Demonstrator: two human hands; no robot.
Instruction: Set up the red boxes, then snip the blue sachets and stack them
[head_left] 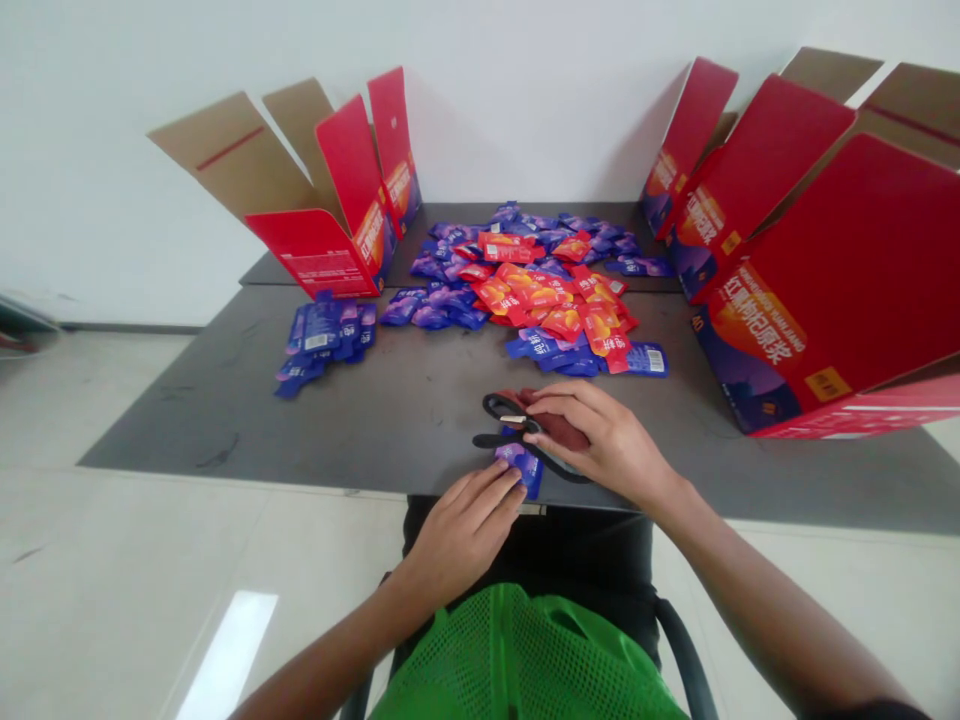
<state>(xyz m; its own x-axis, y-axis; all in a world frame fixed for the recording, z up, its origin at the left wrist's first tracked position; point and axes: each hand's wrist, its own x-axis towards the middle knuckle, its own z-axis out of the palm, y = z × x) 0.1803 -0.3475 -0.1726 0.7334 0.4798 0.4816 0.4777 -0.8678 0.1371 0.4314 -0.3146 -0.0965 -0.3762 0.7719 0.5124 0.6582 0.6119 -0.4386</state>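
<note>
My left hand (465, 530) pinches a purple sachet (523, 468) at the table's near edge. My right hand (600, 440) closes over black-handled scissors (499, 420) and a dark red piece (559, 428), whose shape is partly hidden under my fingers. The two hands are close together, with the scissors' black loop crossing just above the sachet. Ahead lies a loose heap of red and purple sachets (517, 285), and a separate stack of purple sachets (322, 340) lies to the left.
The dark grey table (225, 430) carries open, flattened red-and-cardboard cartons (817, 270) along its right side and another (315, 200) at the back left. A white wall stands behind. My green mesh vest (525, 660) and a black chair arm (686, 660) show below.
</note>
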